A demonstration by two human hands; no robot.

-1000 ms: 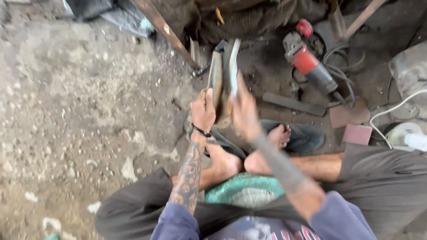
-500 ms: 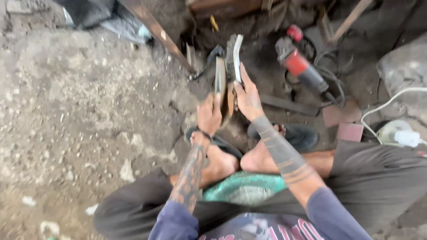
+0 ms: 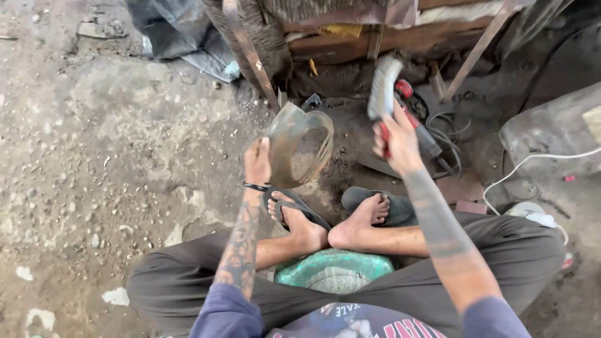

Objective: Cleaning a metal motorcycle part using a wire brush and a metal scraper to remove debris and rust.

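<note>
Above the dirt floor (image 3: 94, 156), the left hand (image 3: 256, 164) is gripping the rim of a rusty round metal bowl (image 3: 300, 145) just right of it; further right, the right hand (image 3: 399, 143) is clasping a grey bristled brush (image 3: 383, 87), raised apart from the bowl.

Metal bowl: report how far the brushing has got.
Done: the metal bowl shows a dull brown bare inside, with dark dust on the ground beneath it. In hand: left hand grips the bowl's rim, tilted on edge; right hand holds the wire brush raised clear of it. Left: cannot tell how much surface remains.
</note>
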